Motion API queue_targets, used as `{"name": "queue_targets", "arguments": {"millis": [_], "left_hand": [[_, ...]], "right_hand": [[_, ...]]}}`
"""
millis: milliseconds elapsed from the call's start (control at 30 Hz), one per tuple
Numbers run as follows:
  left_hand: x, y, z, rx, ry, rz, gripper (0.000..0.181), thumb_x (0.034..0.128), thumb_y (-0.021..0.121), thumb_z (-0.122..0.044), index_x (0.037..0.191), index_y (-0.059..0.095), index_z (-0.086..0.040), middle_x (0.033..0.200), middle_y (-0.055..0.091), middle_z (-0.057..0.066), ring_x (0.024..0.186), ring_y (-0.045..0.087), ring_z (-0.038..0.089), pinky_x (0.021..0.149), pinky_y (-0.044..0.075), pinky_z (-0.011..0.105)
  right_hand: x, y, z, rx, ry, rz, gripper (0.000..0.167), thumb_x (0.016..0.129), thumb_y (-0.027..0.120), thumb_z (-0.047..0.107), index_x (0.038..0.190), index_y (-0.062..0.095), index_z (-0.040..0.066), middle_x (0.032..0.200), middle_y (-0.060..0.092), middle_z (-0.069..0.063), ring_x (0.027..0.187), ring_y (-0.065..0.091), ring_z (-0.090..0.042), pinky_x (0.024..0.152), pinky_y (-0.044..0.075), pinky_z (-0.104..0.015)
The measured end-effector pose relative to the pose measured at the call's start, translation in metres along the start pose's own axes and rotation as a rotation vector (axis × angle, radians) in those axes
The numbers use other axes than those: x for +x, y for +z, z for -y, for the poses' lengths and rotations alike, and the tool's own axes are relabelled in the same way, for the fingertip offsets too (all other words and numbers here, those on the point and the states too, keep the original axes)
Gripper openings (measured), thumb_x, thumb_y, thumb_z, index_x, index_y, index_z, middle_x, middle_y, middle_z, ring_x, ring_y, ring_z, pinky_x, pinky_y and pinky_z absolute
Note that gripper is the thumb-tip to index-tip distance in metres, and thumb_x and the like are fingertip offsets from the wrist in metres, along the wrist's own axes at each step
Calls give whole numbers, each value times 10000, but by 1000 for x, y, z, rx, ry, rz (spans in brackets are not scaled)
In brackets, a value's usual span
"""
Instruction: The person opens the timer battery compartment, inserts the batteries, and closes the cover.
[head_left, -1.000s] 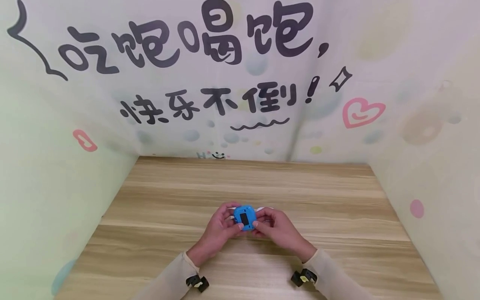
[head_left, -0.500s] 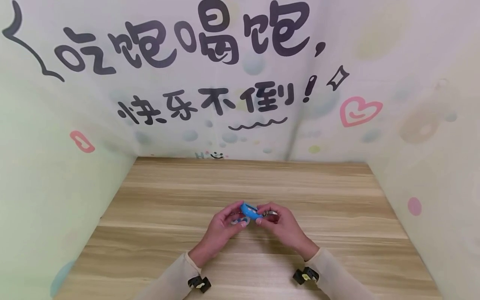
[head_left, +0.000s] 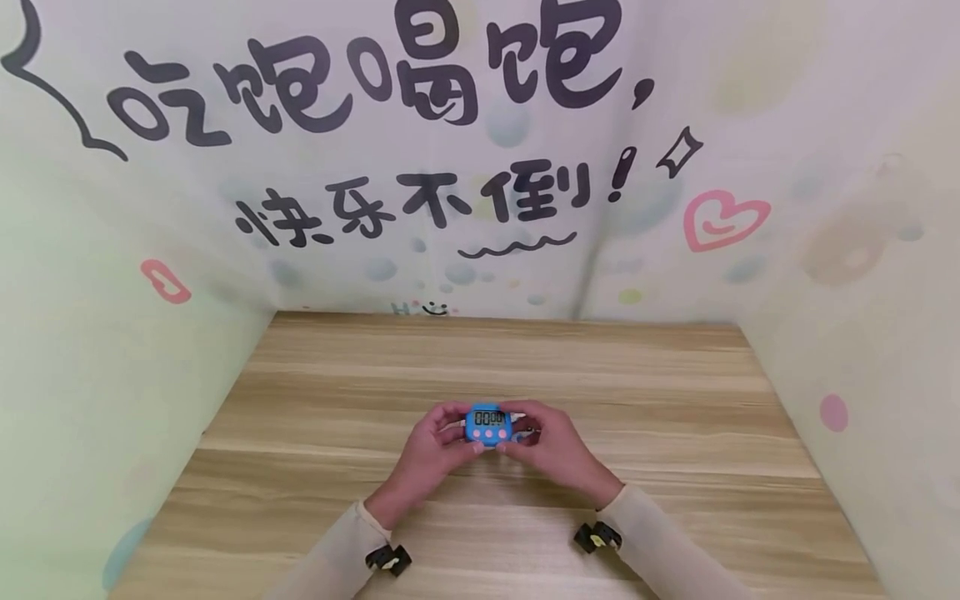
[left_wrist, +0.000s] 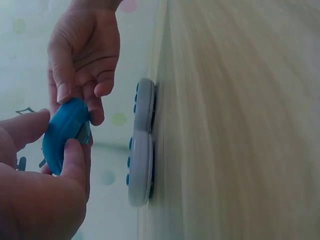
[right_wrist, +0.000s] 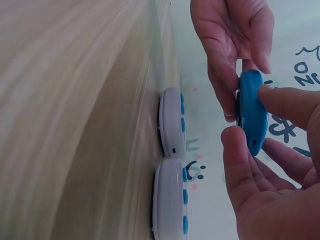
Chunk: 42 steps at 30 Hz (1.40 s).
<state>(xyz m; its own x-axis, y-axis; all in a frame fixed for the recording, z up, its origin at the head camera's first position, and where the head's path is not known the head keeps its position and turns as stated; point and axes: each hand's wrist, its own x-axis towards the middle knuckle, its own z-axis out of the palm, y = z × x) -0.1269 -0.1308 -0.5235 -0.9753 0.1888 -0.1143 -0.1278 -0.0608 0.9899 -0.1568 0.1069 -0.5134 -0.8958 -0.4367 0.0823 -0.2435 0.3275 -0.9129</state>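
Observation:
A blue digital timer (head_left: 488, 426) with pink buttons is held up over the table, its display facing the head camera and reading zeros. My left hand (head_left: 426, 457) pinches its left side between thumb and fingers. On the opposite side, my right hand (head_left: 567, 448) grips it the same way, thumb at the lower edge. Below the hands, two white timers with blue buttons lie side by side on the table: one white timer (left_wrist: 141, 170) nearer in the left wrist view, the other white timer (left_wrist: 144, 105) beyond it. The hands mostly hide both from the head view.
The wood-grain table (head_left: 337, 367) reaches back to a white printed wall (head_left: 360, 275) with large dark lettering. Side walls (head_left: 862, 333) close off the left and right. A small black camera sits on each wrist, such as the left wrist camera (head_left: 388, 560).
The blue timer has been turned over: its back with a dark panel faced the head camera, then it tilted edge-on, and now the display shows. Both hands stay on it.

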Motion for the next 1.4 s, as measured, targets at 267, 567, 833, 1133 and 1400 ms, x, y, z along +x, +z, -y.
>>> {"name": "queue_targets", "arguments": {"millis": [267, 567, 833, 1133, 1400], "left_hand": [[2, -22, -1, 135, -10, -1, 680, 841, 879, -15, 1435, 560, -101, 1464, 544, 183, 1230, 695, 312, 945, 635, 295], [3, -47, -3, 327, -14, -54, 699, 839, 892, -57, 1466, 583, -95, 1356, 673, 144, 1217, 679, 283, 974, 626, 301], [1, -68, -3, 398, -42, -71, 693, 859, 861, -21, 1488, 577, -80, 1342, 662, 167, 1182, 704, 280, 969, 624, 290], [1, -83, -8, 463, -76, -68, 685, 863, 856, -27, 1484, 566, -40, 1331, 663, 204, 1182, 703, 308, 969, 630, 333], [7, -83, -12, 553, -113, -90, 647, 829, 877, -21, 1423, 619, -41, 1263, 710, 131, 1146, 685, 261, 973, 617, 411]], "right_hand": [[18, 14, 3, -74, -49, 53, 608, 859, 905, 196, 1401, 656, 77, 1289, 698, -39, 1054, 693, -167, 871, 659, -345], [40, 32, 7, -222, -90, 106, 619, 875, 895, 294, 1406, 658, 80, 1311, 697, -23, 1134, 699, -163, 949, 634, -332], [59, 51, 11, -397, -90, 149, 642, 880, 879, 398, 1405, 665, 99, 1346, 699, -26, 1205, 672, -167, 1040, 581, -358], [77, 65, 17, -530, -104, 179, 633, 847, 905, 406, 1363, 702, 99, 1314, 738, -29, 1200, 689, -178, 1074, 565, -363], [86, 72, 12, -563, -110, 199, 611, 820, 928, 384, 1303, 729, 66, 1254, 758, -57, 1143, 698, -184, 1048, 573, -356]]}}
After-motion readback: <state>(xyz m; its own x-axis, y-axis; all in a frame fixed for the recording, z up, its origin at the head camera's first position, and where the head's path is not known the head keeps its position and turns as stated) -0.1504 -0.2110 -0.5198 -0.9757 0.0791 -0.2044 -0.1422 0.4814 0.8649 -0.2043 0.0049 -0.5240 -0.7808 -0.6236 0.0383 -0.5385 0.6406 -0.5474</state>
